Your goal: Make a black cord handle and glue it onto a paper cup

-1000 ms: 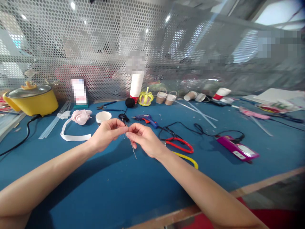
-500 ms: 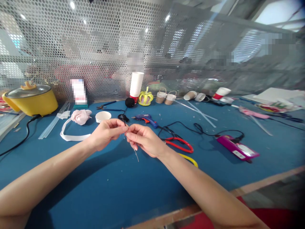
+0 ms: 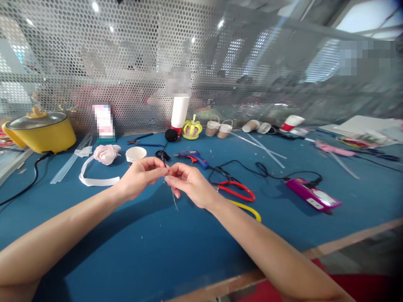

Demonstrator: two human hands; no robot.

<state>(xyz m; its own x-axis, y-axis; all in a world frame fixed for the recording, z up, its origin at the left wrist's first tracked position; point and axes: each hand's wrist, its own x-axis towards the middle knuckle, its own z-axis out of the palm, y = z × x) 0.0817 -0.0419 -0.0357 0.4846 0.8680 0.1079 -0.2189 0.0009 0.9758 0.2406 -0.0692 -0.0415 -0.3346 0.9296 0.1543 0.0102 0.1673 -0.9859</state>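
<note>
Over the middle of the blue tabletop, my left hand (image 3: 143,175) and my right hand (image 3: 190,182) meet fingertip to fingertip. Both pinch a thin wire (image 3: 174,199), whose pale, slightly bent end hangs below the fingers. At the upper end, just above my left fingertips, a small dark wrapped part shows, and a black loopy bundle (image 3: 162,155) appears right behind it. A round black ball (image 3: 171,135) lies farther back, with a dark strand running from it toward the bundle. The fingers hide the middle of the wire.
Behind my hands lie a blue glue gun (image 3: 192,157), pliers (image 3: 145,139) and a white cup (image 3: 136,154). A pink fabric rose (image 3: 107,154) on a white band sits left. Red-and-yellow-handled scissors (image 3: 237,191) lie beside my right wrist; a purple power strip (image 3: 313,195) is farther right.
The hanging wire end has swung a little left and up. My right fingers have shifted slightly on the wire; both hands stay together in nearly the same place.
</note>
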